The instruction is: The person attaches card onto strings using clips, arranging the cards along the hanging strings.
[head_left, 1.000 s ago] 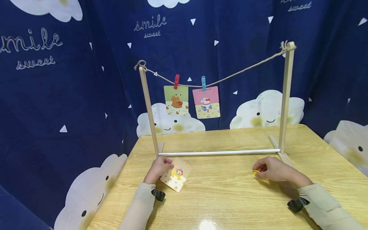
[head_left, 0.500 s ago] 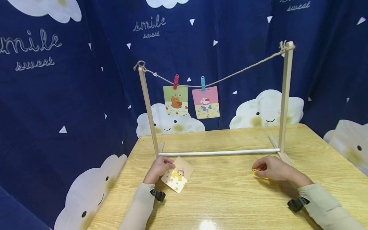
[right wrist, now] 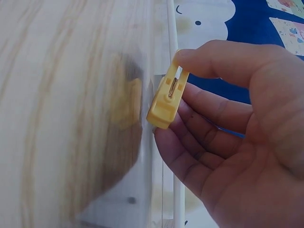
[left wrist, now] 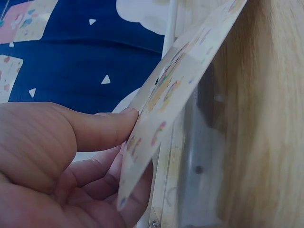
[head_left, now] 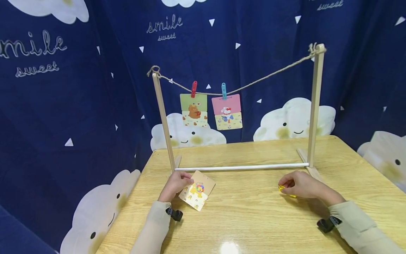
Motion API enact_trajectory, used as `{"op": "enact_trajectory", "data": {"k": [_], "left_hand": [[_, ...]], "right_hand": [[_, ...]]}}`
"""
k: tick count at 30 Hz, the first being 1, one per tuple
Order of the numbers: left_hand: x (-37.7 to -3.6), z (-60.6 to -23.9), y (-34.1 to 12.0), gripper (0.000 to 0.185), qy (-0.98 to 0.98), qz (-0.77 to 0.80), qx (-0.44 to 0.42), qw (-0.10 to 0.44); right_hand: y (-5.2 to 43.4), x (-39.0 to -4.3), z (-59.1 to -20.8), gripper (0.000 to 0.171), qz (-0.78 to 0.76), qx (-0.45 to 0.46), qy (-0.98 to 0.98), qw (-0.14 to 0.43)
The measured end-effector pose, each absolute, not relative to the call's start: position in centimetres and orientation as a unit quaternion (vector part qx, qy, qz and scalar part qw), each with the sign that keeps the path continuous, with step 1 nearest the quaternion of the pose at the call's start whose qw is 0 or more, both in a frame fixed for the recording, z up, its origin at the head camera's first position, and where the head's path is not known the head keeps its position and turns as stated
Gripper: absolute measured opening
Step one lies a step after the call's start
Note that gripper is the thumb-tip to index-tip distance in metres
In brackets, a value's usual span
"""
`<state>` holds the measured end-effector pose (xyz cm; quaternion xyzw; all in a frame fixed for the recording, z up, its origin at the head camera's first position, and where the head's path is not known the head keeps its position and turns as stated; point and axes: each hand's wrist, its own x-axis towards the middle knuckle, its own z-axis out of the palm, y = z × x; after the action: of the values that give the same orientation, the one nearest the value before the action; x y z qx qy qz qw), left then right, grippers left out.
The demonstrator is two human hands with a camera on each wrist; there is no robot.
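Observation:
My left hand (head_left: 175,186) pinches a lion picture card (head_left: 197,191) by its left edge, lifted just off the wooden table (head_left: 247,215); in the left wrist view the thumb and fingers grip the card (left wrist: 171,99) tilted. My right hand (head_left: 301,185) holds a yellow clothespin (head_left: 282,189) low over the table; in the right wrist view the clothespin (right wrist: 166,97) sits between thumb and fingers. Behind both stands a wooden rack (head_left: 315,106) with a twine line (head_left: 266,79). A red pin (head_left: 194,89) holds a bear card (head_left: 194,110) and a blue pin (head_left: 224,91) holds a pink card (head_left: 227,112).
The rack's white base rod (head_left: 241,167) runs across the table just beyond both hands. A dark blue cloud-print curtain (head_left: 79,106) surrounds the table at the back and sides. The twine to the right of the pink card is bare.
The left hand has lifted and shifted the lion card slightly up and to the right. The right hand with the yellow clothespin has barely moved.

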<state>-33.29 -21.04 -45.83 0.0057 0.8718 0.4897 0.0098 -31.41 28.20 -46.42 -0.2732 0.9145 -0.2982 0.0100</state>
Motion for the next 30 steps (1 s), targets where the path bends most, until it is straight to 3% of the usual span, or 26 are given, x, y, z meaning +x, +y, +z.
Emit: {"op": "enact_trajectory", "data": {"k": [30], "left_hand": [[-33.60, -45.60, -20.43, 0.015, 0.853, 0.522, 0.002, -0.028]], "right_hand": [[28.24, -31.42, -46.42, 0.018, -0.307, -0.264, 0.914, 0.012]]}}
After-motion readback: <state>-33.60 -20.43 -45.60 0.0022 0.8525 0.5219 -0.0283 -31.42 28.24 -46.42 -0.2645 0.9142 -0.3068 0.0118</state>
